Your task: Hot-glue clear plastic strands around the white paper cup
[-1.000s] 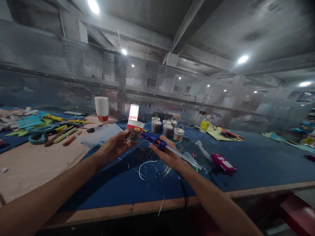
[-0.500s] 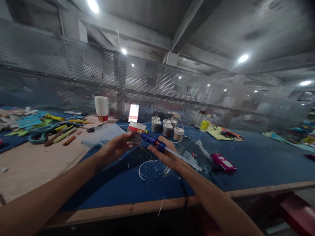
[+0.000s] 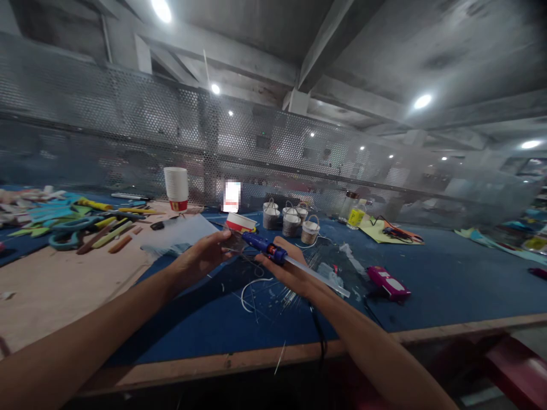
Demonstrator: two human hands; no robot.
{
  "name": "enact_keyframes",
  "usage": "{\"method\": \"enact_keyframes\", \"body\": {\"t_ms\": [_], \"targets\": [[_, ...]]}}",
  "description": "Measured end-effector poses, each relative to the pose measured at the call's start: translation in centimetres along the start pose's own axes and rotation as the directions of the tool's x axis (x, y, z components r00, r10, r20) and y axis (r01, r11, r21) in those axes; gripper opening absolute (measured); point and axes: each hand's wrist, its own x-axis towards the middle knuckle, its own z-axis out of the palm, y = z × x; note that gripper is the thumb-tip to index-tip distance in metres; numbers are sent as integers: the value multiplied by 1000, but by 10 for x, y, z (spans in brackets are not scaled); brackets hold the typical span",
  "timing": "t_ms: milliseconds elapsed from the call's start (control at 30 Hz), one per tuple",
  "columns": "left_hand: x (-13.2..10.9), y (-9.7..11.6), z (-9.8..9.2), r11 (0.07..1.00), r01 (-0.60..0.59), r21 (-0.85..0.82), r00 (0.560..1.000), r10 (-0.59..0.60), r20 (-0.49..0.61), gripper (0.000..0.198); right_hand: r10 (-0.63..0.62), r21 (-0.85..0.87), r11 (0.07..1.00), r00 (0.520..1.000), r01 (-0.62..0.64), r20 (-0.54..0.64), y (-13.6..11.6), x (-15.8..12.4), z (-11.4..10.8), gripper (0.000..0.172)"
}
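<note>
My left hand (image 3: 204,249) is closed around a paper cup (image 3: 241,222) with a white, red and yellow band at its rim. The cup leans to one side, and its lower part looks greyish and blurred. In my right hand (image 3: 287,266) is a blue glue gun (image 3: 264,246), with a long clear glue stick (image 3: 318,276) poking out of its back end. The gun's tip is at the cup's side; whether it touches, I cannot tell. Beneath my hands, thin strands and a white curved string (image 3: 243,297) lie on the blue table cover (image 3: 188,324).
Several small cups with looped handles (image 3: 291,222) stand behind my right hand. Further left are stacked paper cups (image 3: 176,188), scissors (image 3: 70,232) and pens. A magenta device (image 3: 388,283), bottles (image 3: 355,215) and yellow paper (image 3: 380,232) lie right. A perforated screen (image 3: 171,125) rises behind.
The cup has turned and shifted slightly to the right in my left hand. The glue gun has dipped a little at its tip; both hands stay nearly where they were.
</note>
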Motion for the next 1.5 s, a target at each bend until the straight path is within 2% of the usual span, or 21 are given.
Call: {"method": "enact_keyframes", "body": {"t_ms": [467,667,900,1233,1500], "targets": [[-2,4,2,996,3,-86,999,-7,-42,23,77,3,997,997,-77,-18,1,-1,-1,46],[-7,10,5,996,46,-83,993,-54,-104,23,101,19,995,995,-100,-17,2,-1,-1,46],[-8,16,13,992,42,-121,985,-62,-162,23,114,30,993,993,-113,-19,3,-1,-1,45],[-4,13,7,982,5,-190,993,-27,-113,22,140,49,989,990,-138,-36,-3,1,-4,45],[-2,11,-2,982,-9,-189,996,-8,-89,23,149,45,988,988,-148,-36,4,0,-2,45]]}}
